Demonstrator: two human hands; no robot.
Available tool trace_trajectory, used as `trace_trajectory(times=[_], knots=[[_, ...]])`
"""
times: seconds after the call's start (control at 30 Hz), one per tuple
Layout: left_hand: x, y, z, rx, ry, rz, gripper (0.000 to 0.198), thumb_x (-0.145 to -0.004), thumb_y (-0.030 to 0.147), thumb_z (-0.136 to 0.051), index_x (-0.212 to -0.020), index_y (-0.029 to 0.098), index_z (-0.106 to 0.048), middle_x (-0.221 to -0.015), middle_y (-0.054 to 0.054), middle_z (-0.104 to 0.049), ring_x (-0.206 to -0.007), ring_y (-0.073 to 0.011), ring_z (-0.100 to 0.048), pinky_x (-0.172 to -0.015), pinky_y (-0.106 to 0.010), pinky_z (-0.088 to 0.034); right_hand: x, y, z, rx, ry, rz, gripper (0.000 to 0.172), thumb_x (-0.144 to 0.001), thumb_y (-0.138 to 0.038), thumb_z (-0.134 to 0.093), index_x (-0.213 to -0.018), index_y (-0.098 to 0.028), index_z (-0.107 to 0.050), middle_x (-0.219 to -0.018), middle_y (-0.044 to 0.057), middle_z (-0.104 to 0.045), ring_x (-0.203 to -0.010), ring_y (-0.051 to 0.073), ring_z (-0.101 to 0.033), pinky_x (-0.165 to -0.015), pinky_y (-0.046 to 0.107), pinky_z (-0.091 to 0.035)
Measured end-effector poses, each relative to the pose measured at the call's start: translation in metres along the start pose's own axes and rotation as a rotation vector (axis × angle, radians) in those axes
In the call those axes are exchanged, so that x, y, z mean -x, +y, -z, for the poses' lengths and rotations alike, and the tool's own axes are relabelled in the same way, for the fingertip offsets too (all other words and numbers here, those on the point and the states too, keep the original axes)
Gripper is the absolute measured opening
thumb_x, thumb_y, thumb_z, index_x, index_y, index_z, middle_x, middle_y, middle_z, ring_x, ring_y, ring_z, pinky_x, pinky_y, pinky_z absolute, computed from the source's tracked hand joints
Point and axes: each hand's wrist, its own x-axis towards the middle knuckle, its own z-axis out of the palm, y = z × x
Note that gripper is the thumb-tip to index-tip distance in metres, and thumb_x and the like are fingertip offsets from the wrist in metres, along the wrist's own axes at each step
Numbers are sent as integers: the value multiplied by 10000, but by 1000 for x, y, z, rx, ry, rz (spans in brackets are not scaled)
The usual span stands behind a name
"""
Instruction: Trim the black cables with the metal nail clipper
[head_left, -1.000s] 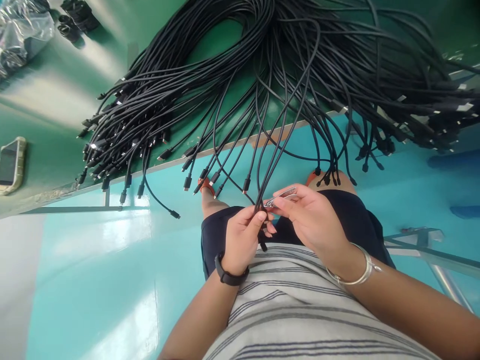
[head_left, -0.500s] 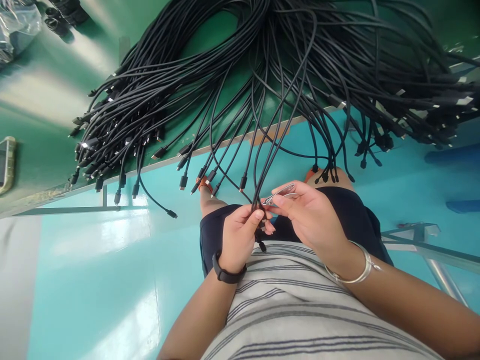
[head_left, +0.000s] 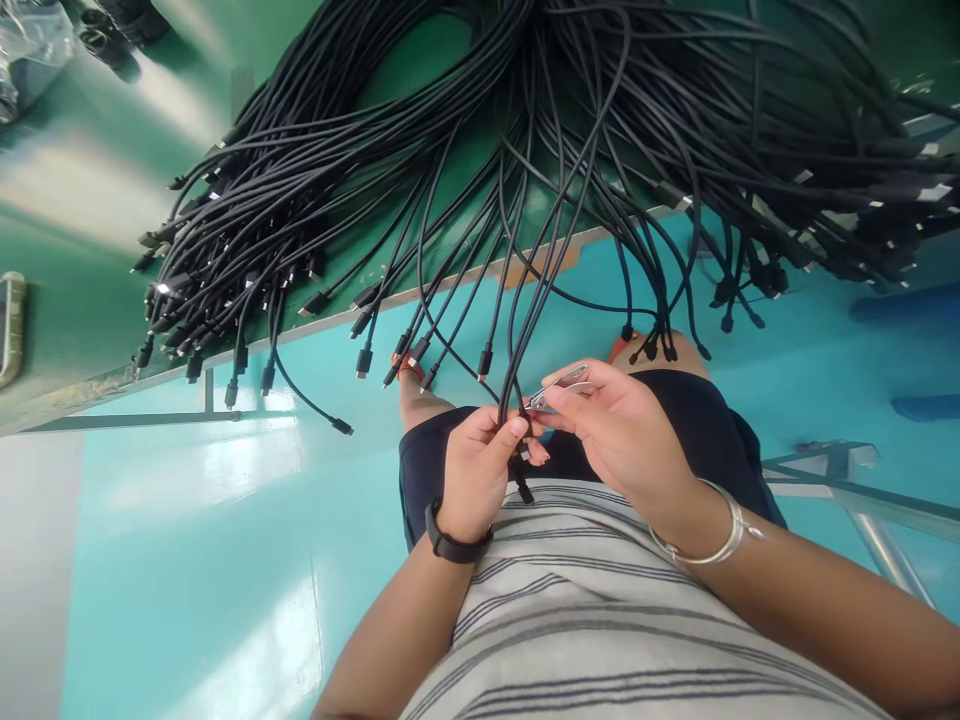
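Your left hand (head_left: 480, 475), a black wristband (head_left: 450, 546) on its wrist, is curled nearly shut around a few thin matte-black cables (head_left: 540, 300), and your fingers hide exactly how many it grips. A short black plug (head_left: 523, 492) pokes out below that fist. These cables run up from the fist into a large tangled bundle of black cables (head_left: 585, 110), which lies on a glossy green tabletop (head_left: 82, 225) and spills over its edge, the plugs dangling. Your right hand (head_left: 619, 435), a thin silver bangle (head_left: 701, 540) at its wrist, is partly closed, pinching a small flat silver metal tool (head_left: 561, 386) between thumb and fingers, just beside the cables. The tool's tip is partly hidden and too small to name exactly. Left of the bundle, a phone-like object in a tan case (head_left: 10, 330) is cut off by the frame, and beyond the bundle a clear plastic bag (head_left: 30, 55) is also cut off.
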Motion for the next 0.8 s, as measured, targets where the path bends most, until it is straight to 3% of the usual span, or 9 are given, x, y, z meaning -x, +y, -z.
trace_trajectory(times=[0.43, 0.67, 0.8], knots=[[0, 0, -3, -34, 31, 7, 236, -807, 375, -732, -811, 174, -609, -710, 6, -674, -539, -103, -609, -588, -255, -519, 2, 8, 7, 4, 30, 38, 156, -809, -322, -750, -812, -207, -644, -761, -16, -663, -800, 153, -697, -794, 324, -596], [2, 1, -11, -70, 113, -46, 266, -764, 307, -782, -763, 188, -543, -668, 43, -643, -532, -83, -594, -569, -218, -497, 8, 16, 4, 16, 9, 101, 155, -819, -327, -738, -864, -229, -626, -750, -25, -655, -567, 113, -618, -575, 279, -559], [2, -1, -14, -73, 131, -63, 281, -772, 297, -775, -760, 193, -514, -671, 48, -642, -535, -77, -594, -581, -213, -496, 9, 17, 2, -4, 34, 111, 143, -839, -328, -717, -858, -236, -609, -745, -29, -631, -598, 120, -612, -536, 267, -535]])
